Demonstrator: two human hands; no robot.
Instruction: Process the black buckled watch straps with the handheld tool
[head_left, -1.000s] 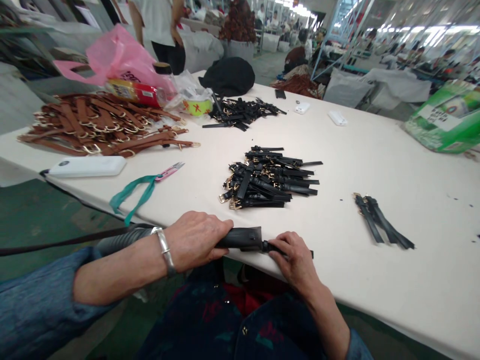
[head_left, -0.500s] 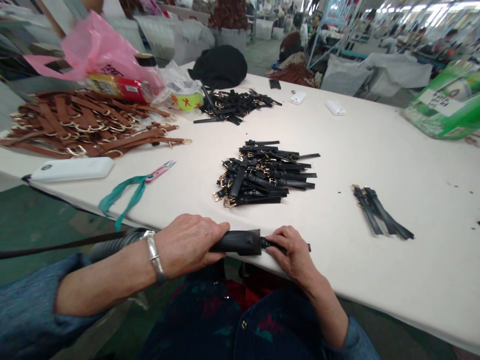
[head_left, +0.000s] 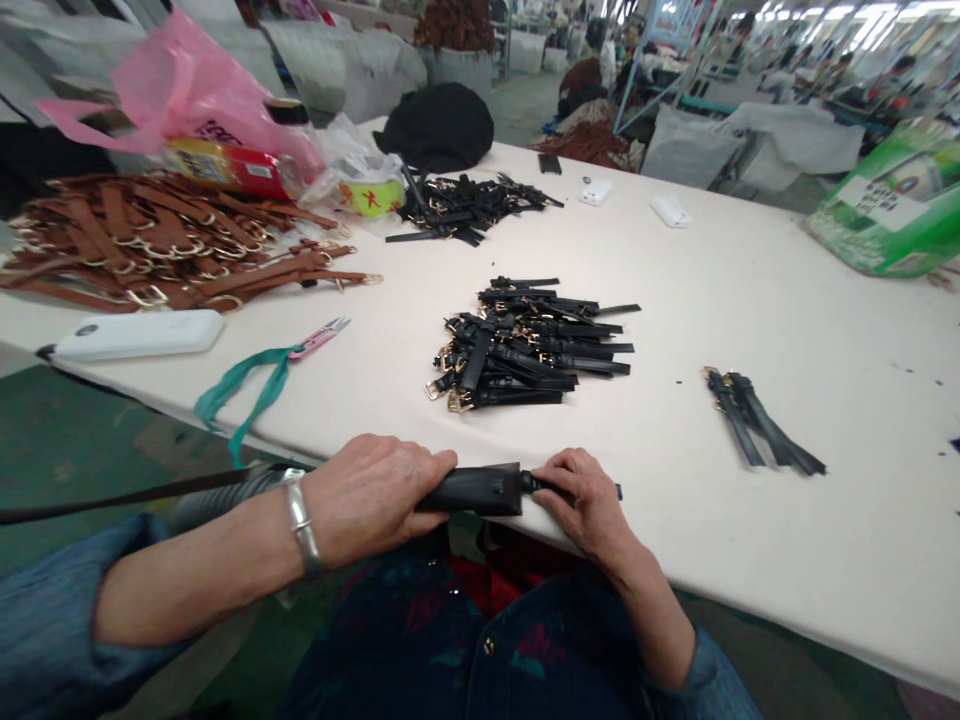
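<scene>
My left hand is wrapped round a black tool with a flat, wide nozzle, level at the table's front edge. A grey ribbed hose shows behind that wrist and seems to lead to the tool. Just off the nozzle's mouth, my right hand pinches a short black strap, most of it hidden under the fingers. Beyond both hands lies a pile of black buckle straps with gold buckles. A few similar straps rest apart on the right.
Pink thread snips with a green ribbon and a white power bank lie at left. Brown straps are heaped behind them. Farther back are more black straps, a black cap and a green bag.
Both hands keep nearly the same place and grip. My left forearm has shifted slightly left and down, and the camera view has moved a little.
</scene>
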